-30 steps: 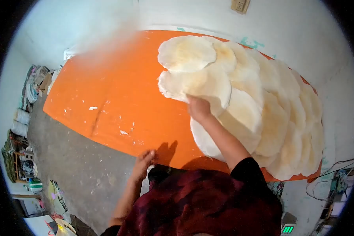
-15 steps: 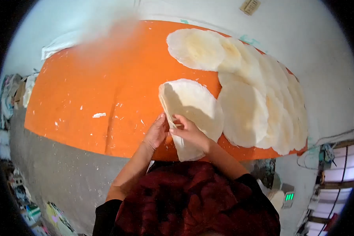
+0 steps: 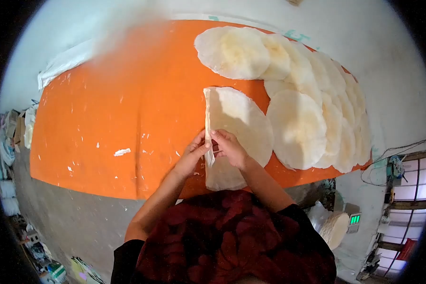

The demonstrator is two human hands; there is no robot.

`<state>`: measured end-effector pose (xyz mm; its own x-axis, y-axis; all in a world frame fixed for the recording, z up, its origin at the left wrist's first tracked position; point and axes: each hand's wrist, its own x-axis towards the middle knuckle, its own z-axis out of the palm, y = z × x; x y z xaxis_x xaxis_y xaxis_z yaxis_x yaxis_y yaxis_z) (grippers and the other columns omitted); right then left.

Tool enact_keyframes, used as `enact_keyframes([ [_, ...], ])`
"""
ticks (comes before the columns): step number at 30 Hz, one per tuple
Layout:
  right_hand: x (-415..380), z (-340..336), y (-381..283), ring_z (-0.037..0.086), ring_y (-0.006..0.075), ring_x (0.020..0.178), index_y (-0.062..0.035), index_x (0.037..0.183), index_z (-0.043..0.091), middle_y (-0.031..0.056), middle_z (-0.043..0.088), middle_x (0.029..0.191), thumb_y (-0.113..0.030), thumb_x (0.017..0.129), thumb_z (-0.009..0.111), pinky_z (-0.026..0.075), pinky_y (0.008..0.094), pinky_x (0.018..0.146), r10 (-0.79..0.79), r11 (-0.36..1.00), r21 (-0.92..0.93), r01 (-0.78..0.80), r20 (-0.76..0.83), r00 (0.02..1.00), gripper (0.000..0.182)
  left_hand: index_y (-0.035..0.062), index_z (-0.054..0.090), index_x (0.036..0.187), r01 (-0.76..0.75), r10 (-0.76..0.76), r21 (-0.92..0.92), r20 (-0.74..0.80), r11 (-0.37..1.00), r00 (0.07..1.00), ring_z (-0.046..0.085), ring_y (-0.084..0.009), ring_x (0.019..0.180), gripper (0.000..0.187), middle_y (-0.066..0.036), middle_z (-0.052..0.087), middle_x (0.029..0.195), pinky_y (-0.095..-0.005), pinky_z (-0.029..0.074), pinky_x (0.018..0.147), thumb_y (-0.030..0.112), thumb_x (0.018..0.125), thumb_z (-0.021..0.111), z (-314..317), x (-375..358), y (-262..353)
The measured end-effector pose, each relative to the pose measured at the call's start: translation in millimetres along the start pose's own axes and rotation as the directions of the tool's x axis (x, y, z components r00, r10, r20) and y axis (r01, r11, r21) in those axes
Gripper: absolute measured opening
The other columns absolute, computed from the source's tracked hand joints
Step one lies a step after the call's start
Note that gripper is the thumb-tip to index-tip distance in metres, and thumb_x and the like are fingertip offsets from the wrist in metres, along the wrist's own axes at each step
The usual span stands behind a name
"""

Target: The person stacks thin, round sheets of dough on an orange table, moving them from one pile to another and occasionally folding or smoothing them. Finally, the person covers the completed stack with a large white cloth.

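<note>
On the orange counter, the left hand and right hand pinch a pale sheet by its folded edge at nine o'clock, fingers nearly closed, maybe to keep the fold straight, with other sheets overlapping from one to three o'clock.

A matt, papery sheet and equally papery discs lie on a smooth-looking bench; the floor resembles dull concrete.
</note>
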<state>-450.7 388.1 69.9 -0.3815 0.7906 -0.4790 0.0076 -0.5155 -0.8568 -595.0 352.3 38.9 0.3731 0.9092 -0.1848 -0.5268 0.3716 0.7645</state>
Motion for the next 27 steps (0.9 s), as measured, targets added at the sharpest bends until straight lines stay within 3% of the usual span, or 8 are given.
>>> enact_keyframes([
  [7,-2,-7,0,0.056,0.0128,0.069,-0.0018,0.099,0.051,0.0072,0.056,0.084,-0.044,0.088,0.042,0.047,0.024,0.054,0.001,0.991,-0.136,0.001,0.015,1.0,0.045,0.0051,0.019,0.135,-0.062,0.051,0.146,0.082,0.987,0.995,0.036,-0.0191,0.117,0.074,-0.008,0.033,0.13,-0.0303,0.029,0.098,0.017,0.077,0.063,0,2,-4],
  [10,-2,-10,5,0.056,0.0133,0.071,-0.0013,0.1,0.052,0.0081,0.056,0.086,-0.044,0.089,0.039,0.048,0.0242,0.055,0.008,0.996,-0.086,-0.005,0.04,0.999,0.046,0.0038,0.014,0.135,-0.091,0.07,0.276,0.084,0.957,0.994,0.032,-0.0257,0.121,0.083,-0.013,0.032,0.129,-0.0383,0.027,0.1,0.025,0.074,0.066,-2,2,-9],
  [13,-5,-7,3,0.057,0.0139,0.072,-0.0009,0.101,0.053,0.009,0.057,0.089,-0.043,0.089,0.039,0.048,0.0255,0.059,0.024,1.0,0.016,-0.025,0.055,0.998,0.046,0.0028,0.014,0.134,-0.025,0.009,0.106,0.146,0.994,0.989,0.033,-0.0254,0.12,0.081,-0.013,0.03,0.13,-0.038,0.029,0.1,0.017,0.074,0.067,18,-4,11],
  [16,0,-5,10,0.057,0.0143,0.071,-0.001,0.099,0.054,0.0084,0.058,0.089,-0.041,0.089,0.04,0.047,0.0261,0.068,-0.069,0.997,-0.02,0.07,0.07,0.995,0.044,0.0024,0.016,0.132,-0.037,0.018,0.127,0.146,0.991,0.989,0.035,-0.024,0.119,0.075,-0.014,0.033,0.128,-0.0377,0.031,0.1,0.012,0.076,0.065,10,0,-8],
  [19,-2,-4,5,0.057,0.014,0.07,-0.0005,0.094,0.055,0.0076,0.059,0.083,-0.04,0.089,0.04,0.047,0.0256,0.068,-0.044,0.999,0.007,0.043,0.101,0.994,0.042,0.0048,0.014,0.132,-0.064,0.016,0.25,0.187,0.966,0.982,0.042,-0.0199,0.11,0.076,-0.01,0.038,0.121,-0.0335,0.037,0.093,0.005,0.075,0.064,5,4,-17],
  [22,-8,-2,0,0.057,0.0136,0.07,0.0001,0.089,0.055,0.0073,0.059,0.078,-0.038,0.089,0.041,0.047,0.0256,0.067,-0.117,0.991,-0.052,0.124,0.12,0.986,0.041,0.0013,0.02,0.129,-0.123,0.093,0.204,0.15,0.971,0.984,0.04,-0.0223,0.114,0.068,-0.013,0.04,0.122,-0.0369,0.034,0.098,0.011,0.077,0.064,13,-1,-14],
  [25,-10,0,-2,0.056,0.0127,0.07,0.0016,0.091,0.055,0.0078,0.058,0.076,-0.033,0.088,0.045,0.047,0.0249,0.067,-0.01,0.999,-0.032,0.011,0.007,1.0,0.036,0.0,0.024,0.128,-0.165,0.119,0.265,0.181,0.95,0.976,0.042,-0.0221,0.111,0.063,-0.012,0.044,0.118,-0.0351,0.037,0.094,0.019,0.081,0.061,4,-1,-23],
  [27,-9,-3,0,0.056,0.0136,0.071,0.0025,0.091,0.055,0.0078,0.059,0.076,-0.03,0.087,0.046,0.046,0.026,0.067,0.068,0.995,-0.072,-0.072,-0.05,0.996,0.034,-0.001,0.03,0.126,0.074,-0.078,0.324,-0.003,0.943,0.997,0.044,-0.0219,0.109,0.059,-0.014,0.046,0.116,-0.0338,0.038,0.092,0.028,0.083,0.057,-1,-4,-22],
])
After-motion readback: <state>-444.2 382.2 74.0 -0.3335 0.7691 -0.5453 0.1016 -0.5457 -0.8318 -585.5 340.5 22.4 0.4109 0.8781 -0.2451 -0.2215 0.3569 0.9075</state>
